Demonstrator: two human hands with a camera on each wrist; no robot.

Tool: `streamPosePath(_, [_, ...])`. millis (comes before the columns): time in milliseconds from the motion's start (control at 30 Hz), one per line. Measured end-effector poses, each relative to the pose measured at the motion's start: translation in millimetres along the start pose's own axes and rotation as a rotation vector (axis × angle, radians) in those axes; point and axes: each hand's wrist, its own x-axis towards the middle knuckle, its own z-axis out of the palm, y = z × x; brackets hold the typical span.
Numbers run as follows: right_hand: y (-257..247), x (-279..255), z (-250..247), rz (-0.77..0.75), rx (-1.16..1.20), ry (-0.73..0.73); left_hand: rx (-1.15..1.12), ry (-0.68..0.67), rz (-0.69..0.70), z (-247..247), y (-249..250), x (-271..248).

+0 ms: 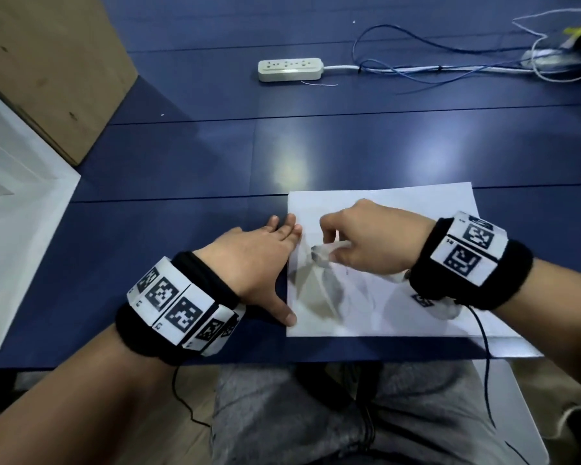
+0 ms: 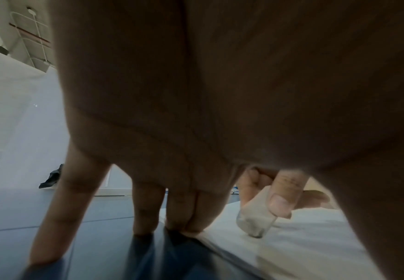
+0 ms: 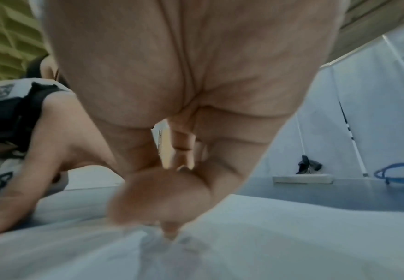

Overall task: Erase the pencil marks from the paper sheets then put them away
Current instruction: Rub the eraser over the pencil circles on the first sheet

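White paper sheets (image 1: pixel 399 209) lie stacked on the blue table (image 1: pixel 182 162), near its front edge. Faint pencil marks (image 1: pixel 359 297) show on the top sheet. My left hand (image 1: pixel 265 253) lies flat with straight fingers, its fingertips and thumb pressing the sheet's left edge. My right hand (image 1: pixel 359 243) pinches a white eraser (image 1: pixel 322 253) whose grey tip touches the paper. The left wrist view shows the eraser (image 2: pixel 253 217) tip-down on the paper (image 2: pixel 304 236), held by the right hand's fingers (image 2: pixel 282 197). The right wrist view is blurred, with the right hand (image 3: pixel 162 199) over the sheet (image 3: pixel 292 236).
A white power strip (image 1: pixel 291 69) with blue and white cables (image 1: pixel 450 62) lies at the far side. A brown cardboard box (image 1: pixel 47 62) and a white box (image 1: pixel 10 213) stand at the left. My lap in grey trousers (image 1: pixel 316 414) is below the table edge.
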Motion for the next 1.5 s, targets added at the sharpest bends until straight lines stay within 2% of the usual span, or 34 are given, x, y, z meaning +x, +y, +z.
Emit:
streamPosePath(67, [-2.4, -7.1, 1.7, -0.080, 0.016, -0.017, 0.001, 0.003, 0.001, 0.6, -0.9, 0.2])
streamPosePath(133, [-12.6, -18.8, 6.4, -0.219, 0.100, -0.153, 0.001, 0.006, 0.003, 1.5, -1.1, 1.1])
streamPosePath(200, [-21.5, -25.0, 10.2, -0.276, 0.153, -0.273, 0.004, 0.004, 0.003, 1.4, -1.0, 1.0])
streamPosePath(267, [-17.8, -19.9, 9.2, -0.235, 0.115, -0.242, 0.003, -0.007, 0.002, 0.5, -0.6, 0.5])
streamPosePath(367, [-2.3, -5.4, 2.7, -0.071, 0.020, -0.058, 0.014, -0.009, 0.003, -0.5, -0.3, -0.7])
streamPosePath(433, [5.0, -1.9, 2.7, -0.017, -0.007, 0.024, 0.025, -0.013, 0.003, -0.9, 0.2, -0.6])
streamPosePath(500, [1.2, -9.3, 5.9, -0.088, 0.043, -0.022, 0.029, -0.018, 0.003, -1.2, 0.7, -0.6])
streamPosePath(567, [-12.6, -21.5, 10.1, -0.224, 0.118, -0.170, 0.031, -0.020, 0.001, -1.5, 1.2, -0.4])
streamPosePath(633, [-20.7, -26.0, 12.0, -0.257, 0.133, -0.243, 0.029, -0.022, -0.001, -0.7, 1.0, -0.1])
streamPosePath(800, [2.4, -6.8, 3.4, -0.024, 0.026, -0.017, 0.024, -0.013, 0.000, -0.4, 0.6, -0.7])
streamPosePath(867, [4.5, -7.4, 3.9, -0.025, 0.008, 0.030, 0.021, -0.015, -0.003, -1.4, 1.3, -1.3])
streamPosePath(900, [1.5, -12.1, 5.1, -0.073, 0.034, 0.001, 0.020, -0.016, -0.003, -1.8, 1.6, -1.7])
streamPosePath(967, [-11.0, -23.4, 9.4, -0.222, 0.117, -0.144, 0.016, -0.016, -0.004, -2.0, 1.8, -2.4])
streamPosePath(1033, [-20.9, -29.0, 12.7, -0.275, 0.142, -0.255, 0.012, -0.015, -0.003, -1.5, 1.2, -2.1])
streamPosePath(1100, [-16.4, -22.8, 10.3, -0.213, 0.125, -0.195, 0.007, -0.015, -0.002, -1.4, 1.0, -2.3])
streamPosePath(1200, [0.5, -8.5, 3.3, -0.041, 0.037, -0.041, 0.005, -0.008, 0.000, -1.9, 1.4, -3.3])
streamPosePath(1267, [4.8, -7.9, 3.2, -0.008, 0.002, 0.009, 0.008, -0.006, 0.000, -1.8, 1.4, -3.2])
streamPosePath(1333, [-1.5, -17.7, 5.1, -0.114, 0.031, -0.059, 0.011, -0.005, 0.001, -1.5, 1.0, -2.4])
streamPosePath(1400, [-12.9, -29.0, 9.1, -0.232, 0.111, -0.209, 0.011, -0.006, 0.002, -0.8, 0.7, -1.5])
streamPosePath(1433, [-16.6, -32.0, 10.0, -0.242, 0.133, -0.258, 0.013, -0.006, 0.002, -0.5, 0.6, -1.4])
streamPosePath(1500, [-14.3, -29.0, 7.6, -0.189, 0.120, -0.234, 0.014, -0.002, 0.001, -0.4, 0.6, -1.3])
